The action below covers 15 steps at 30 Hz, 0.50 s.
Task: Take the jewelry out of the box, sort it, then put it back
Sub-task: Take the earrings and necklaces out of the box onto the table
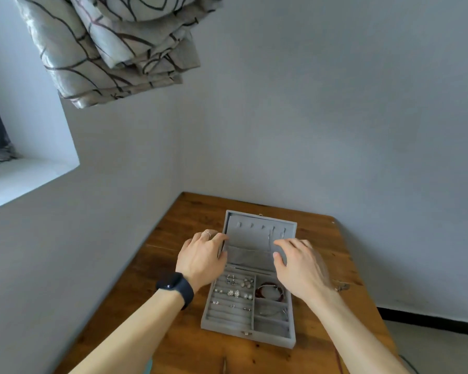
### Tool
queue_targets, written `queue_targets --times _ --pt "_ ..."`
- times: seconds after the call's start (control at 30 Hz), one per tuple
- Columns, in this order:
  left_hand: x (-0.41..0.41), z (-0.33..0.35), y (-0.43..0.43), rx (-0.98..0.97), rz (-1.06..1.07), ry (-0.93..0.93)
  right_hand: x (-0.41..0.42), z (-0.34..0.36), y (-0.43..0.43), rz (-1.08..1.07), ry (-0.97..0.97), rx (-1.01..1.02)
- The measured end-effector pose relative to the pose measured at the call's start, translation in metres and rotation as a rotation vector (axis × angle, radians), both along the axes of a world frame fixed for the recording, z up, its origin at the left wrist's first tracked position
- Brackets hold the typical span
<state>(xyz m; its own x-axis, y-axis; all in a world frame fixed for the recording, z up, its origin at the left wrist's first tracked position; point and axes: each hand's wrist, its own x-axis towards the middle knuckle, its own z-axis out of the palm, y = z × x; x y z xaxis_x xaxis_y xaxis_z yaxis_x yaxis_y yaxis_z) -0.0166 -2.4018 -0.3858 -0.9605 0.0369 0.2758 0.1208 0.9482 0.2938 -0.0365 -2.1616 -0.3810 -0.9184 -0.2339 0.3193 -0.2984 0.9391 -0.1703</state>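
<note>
- I count one jewelry box (247,333) on one bench (189,220).
- Two hands: one left hand (200,255), one right hand (300,268).
- One wristband (177,288) and one finger ring (206,233).
- On the box's right side I see one red bracelet (270,291) and one silver bangle (270,311).
- The small pieces on the left are too tiny for me to count.

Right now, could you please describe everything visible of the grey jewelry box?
Grey and velvet-looking, the jewelry box lies open on the table, lid raised, with hooks and a pouch. Left rows hold earrings and rings; right compartments, bracelets. The left hand holds the lid's left edge; the right hand is at its right.
</note>
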Motion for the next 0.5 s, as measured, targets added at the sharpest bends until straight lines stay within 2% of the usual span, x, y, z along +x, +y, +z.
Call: queue_targets --times 0.13,0.3,0.37,0.5 --pt "-0.050 0.002 0.002 0.253 0.014 -0.023 -0.038 -0.011 -0.006 -0.095 -0.013 -0.058" --pt "-0.098 -0.007 0.005 0.770 0.020 -0.251 -0.070 -0.027 -0.018 -0.194 -0.041 -0.106" --pt "-0.107 -0.014 0.006 0.847 0.004 -0.304 -0.078 -0.031 -0.024 -0.229 -0.040 -0.112" --pt "-0.111 -0.027 0.001 0.881 -0.024 -0.307 -0.086 -0.032 -0.036 -0.310 -0.039 -0.077"
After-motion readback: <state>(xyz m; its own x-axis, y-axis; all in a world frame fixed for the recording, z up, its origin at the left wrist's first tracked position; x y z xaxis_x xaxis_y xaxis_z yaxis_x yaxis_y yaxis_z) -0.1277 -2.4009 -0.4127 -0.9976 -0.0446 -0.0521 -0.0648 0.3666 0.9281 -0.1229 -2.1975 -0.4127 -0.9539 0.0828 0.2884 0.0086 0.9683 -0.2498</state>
